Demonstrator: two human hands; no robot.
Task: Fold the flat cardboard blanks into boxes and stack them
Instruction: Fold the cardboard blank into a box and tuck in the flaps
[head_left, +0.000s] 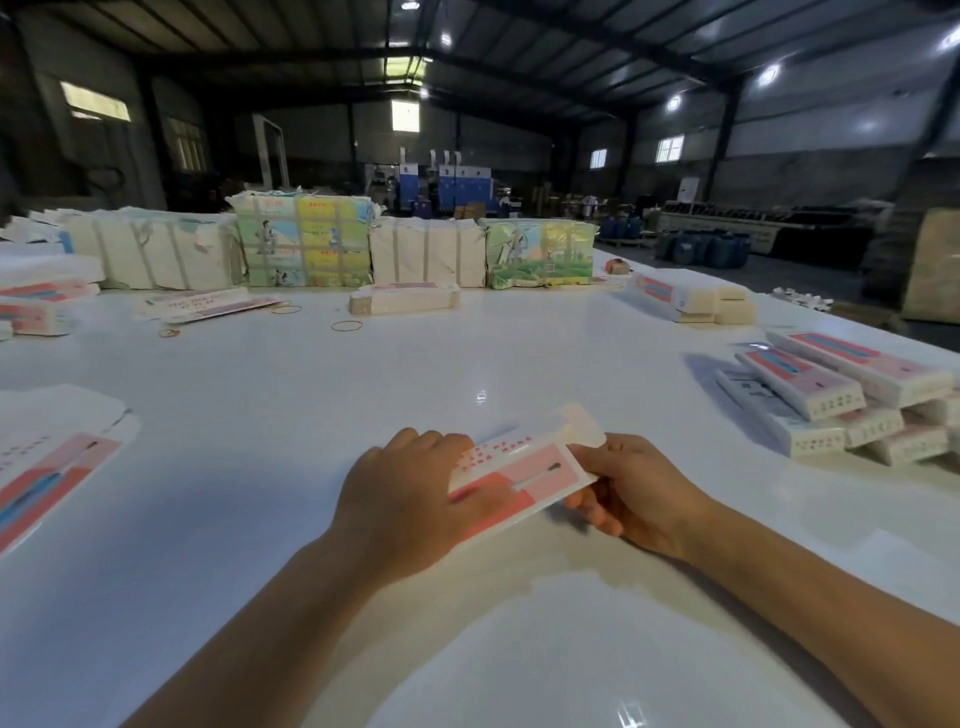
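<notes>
Both hands hold one cardboard blank (524, 467), white with pink and red print, just above the white table (311, 415) in front of me. My left hand (410, 499) grips its left end, fingers curled over the top. My right hand (634, 493) pinches the right end, where a plain end flap sticks up. A pile of folded boxes (852, 400) of the same print lies stacked at the right. A stack of flat blanks (47, 467) lies at the left edge.
Wrapped bundles of blanks (306, 244) line the table's far side. More flat blanks (405, 299) and a folded box (691, 299) lie before them, with rubber bands (346, 326) loose on the table. Further stacks (36, 306) sit at the far left.
</notes>
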